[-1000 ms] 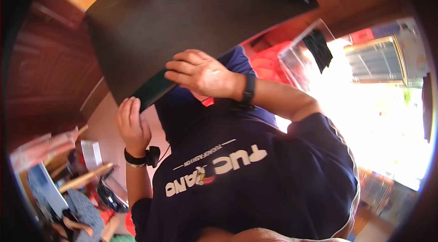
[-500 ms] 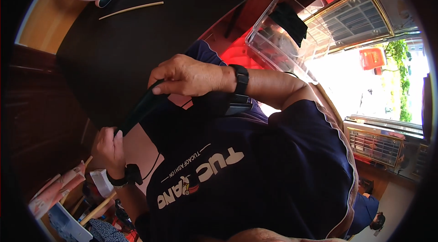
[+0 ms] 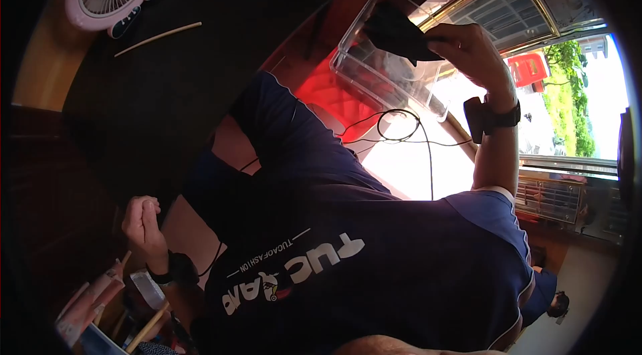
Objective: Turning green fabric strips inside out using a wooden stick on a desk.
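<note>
My right hand [image 3: 466,51] reaches out to the far right and grips a piece of dark cloth [image 3: 396,33] by its edge. That cloth spreads over the mouth of a clear plastic bin [image 3: 344,55]. My left hand [image 3: 142,221] is raised at the lower left, beside the dark tabletop [image 3: 154,114]. Its fingers are curled against the thumb. Whether anything dark is pinched there cannot be made out against the dark background. Both wrists wear black straps.
On the table stand a pink fan [image 3: 80,11] and a thin pale stick [image 3: 158,39]. A red stool [image 3: 334,97] is under the bin. A black cable [image 3: 428,154] loops toward my right wrist. Further right are framed panels [image 3: 498,11], and a person [image 3: 540,295] is at the lower right.
My right hand has left the dark strip of cloth held between both hands and swung right to the bin, where it now grips cloth. My left hand has moved slightly left and down.
</note>
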A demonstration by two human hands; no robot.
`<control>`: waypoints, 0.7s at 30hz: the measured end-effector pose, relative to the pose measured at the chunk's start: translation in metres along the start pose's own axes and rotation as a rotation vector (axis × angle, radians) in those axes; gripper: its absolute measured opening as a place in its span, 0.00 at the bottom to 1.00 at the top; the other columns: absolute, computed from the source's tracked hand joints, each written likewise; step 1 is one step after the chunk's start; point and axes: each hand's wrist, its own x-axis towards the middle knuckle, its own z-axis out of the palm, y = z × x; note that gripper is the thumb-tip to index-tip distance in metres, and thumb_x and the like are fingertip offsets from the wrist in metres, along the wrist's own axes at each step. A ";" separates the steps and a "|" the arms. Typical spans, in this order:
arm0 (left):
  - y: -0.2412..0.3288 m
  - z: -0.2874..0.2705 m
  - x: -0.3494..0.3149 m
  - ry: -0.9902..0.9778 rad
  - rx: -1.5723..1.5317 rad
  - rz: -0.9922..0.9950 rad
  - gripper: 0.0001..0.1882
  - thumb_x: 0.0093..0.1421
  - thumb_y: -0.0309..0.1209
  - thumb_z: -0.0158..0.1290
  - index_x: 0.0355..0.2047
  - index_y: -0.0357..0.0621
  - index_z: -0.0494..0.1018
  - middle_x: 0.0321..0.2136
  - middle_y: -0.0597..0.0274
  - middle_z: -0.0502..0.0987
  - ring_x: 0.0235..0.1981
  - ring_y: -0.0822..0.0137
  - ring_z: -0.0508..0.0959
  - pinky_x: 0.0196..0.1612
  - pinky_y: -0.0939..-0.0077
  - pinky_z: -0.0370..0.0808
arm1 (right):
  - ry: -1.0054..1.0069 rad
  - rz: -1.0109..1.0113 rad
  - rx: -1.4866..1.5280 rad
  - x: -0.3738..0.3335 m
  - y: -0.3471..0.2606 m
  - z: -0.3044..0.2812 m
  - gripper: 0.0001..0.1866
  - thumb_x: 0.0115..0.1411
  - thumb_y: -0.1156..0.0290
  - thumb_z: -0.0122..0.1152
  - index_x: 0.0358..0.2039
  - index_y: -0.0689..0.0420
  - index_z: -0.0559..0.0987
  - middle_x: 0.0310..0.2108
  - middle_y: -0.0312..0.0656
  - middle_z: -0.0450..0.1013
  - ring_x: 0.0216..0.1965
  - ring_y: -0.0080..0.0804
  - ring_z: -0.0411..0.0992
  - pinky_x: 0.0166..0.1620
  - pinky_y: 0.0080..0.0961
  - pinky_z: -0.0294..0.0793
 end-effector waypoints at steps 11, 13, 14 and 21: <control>0.000 0.011 0.002 -0.033 0.358 0.152 0.07 0.60 0.24 0.45 0.26 0.35 0.70 0.23 0.56 0.71 0.24 0.62 0.71 0.26 0.72 0.67 | 0.204 0.213 -0.446 0.090 0.157 0.012 0.13 0.55 0.58 0.54 0.39 0.43 0.81 0.28 0.43 0.77 0.33 0.43 0.76 0.37 0.36 0.75; -0.001 0.014 0.002 -0.042 0.373 0.130 0.07 0.60 0.25 0.46 0.26 0.35 0.70 0.22 0.56 0.71 0.24 0.62 0.71 0.26 0.72 0.66 | 0.315 0.225 -0.470 0.085 0.163 0.015 0.13 0.56 0.59 0.53 0.40 0.42 0.80 0.28 0.44 0.77 0.34 0.44 0.75 0.38 0.37 0.75; 0.001 0.015 0.003 -0.043 0.376 0.132 0.07 0.60 0.25 0.46 0.26 0.35 0.70 0.22 0.56 0.71 0.24 0.62 0.71 0.26 0.72 0.66 | 0.417 0.229 -0.492 0.084 0.163 0.016 0.13 0.56 0.60 0.52 0.40 0.41 0.80 0.29 0.44 0.77 0.34 0.44 0.75 0.38 0.37 0.75; 0.011 0.014 -0.003 -0.011 0.423 0.099 0.06 0.59 0.24 0.45 0.26 0.35 0.69 0.22 0.55 0.69 0.24 0.60 0.69 0.27 0.70 0.66 | 0.017 0.359 -0.573 0.066 0.202 0.080 0.20 0.54 0.62 0.56 0.49 0.44 0.73 0.41 0.43 0.75 0.44 0.43 0.72 0.46 0.39 0.71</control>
